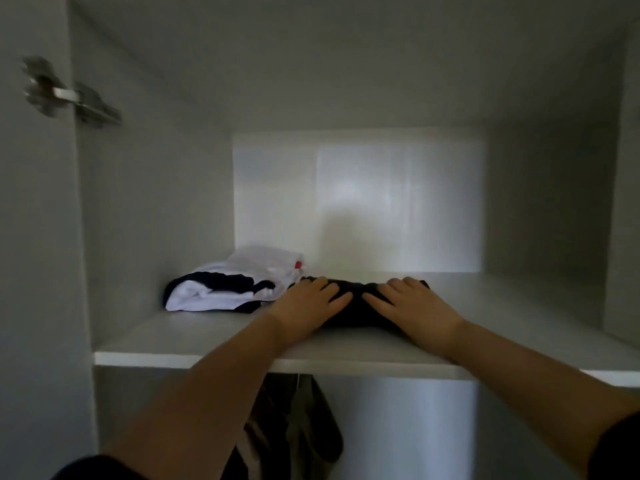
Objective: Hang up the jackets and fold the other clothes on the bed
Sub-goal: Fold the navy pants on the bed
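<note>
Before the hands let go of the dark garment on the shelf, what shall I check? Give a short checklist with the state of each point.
1. Dark garment lies fully on the shelf, behind its front edge: ok.
2. Left hand and right hand lie flat on it: ok.
3. Garment is apart from the white pile: cannot tell; they look close or touching.
4. Fold is neat: cannot tell, too dark.
5. Bare shelf to the right: ok.
6. Hanging clothes below are jackets: cannot tell.

Shelf (194,355) rt side free, folded clothes (225,289) left
</note>
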`<state>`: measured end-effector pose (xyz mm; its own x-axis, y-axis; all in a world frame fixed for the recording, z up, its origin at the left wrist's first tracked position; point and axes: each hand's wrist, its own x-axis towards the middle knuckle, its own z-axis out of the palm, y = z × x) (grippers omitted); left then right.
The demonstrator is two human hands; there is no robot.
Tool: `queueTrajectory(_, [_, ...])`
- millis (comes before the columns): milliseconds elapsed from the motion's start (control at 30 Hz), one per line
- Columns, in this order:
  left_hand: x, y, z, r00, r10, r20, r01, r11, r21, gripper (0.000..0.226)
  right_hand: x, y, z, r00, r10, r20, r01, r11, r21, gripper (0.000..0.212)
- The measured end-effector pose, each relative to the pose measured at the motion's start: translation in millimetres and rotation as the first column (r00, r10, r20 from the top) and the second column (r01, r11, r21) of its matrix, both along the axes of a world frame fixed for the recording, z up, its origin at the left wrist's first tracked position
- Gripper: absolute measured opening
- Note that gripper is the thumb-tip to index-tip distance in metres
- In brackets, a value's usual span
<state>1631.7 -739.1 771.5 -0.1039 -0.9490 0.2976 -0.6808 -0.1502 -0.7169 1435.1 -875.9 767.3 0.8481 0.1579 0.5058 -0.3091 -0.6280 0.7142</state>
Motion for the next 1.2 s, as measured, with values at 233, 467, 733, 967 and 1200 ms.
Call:
queueTrajectory(233, [65, -81, -12, 0.912, 0.046, -0.408, -0.018, 0.997, 0.07, 0.08, 56, -76, 1, 0.943, -0.132, -0.304, 0.295, 0.754, 0.587, 0.079])
queueTrajectory(467, [108, -159, -11, 0.745, 0.279, -0.605, -0.235, 0.96, 0.154, 0.073, 130, -135, 1, 0.922, -0.209, -0.326, 0.378, 0.668, 0.641, 0.072])
queueTrajectory(733, [163, -207, -35, 0.722, 0.152, -0.675, -0.254, 0.966, -0.054, 0.068, 175, -203, -27, 0.982, -0.174, 0.074, 0.081, 0.741, 0.667, 0.035])
queueTrajectory(967, [168, -215, -28, 0.762, 0.236, -0.602, -0.31, 0.951, -0.02, 0.066, 188, -220, -27, 0.99, -0.138, 0.012, 0.064, 0.53, 0.846, 0.059])
queueTrajectory(1200, [106, -171, -16, 0.579, 0.221, -0.785, -0.268, 0.961, 0.073, 0.078, 144, -159, -7, 0.977, -0.153, -0.147, 0.211, 0.647, 0.732, 0.064])
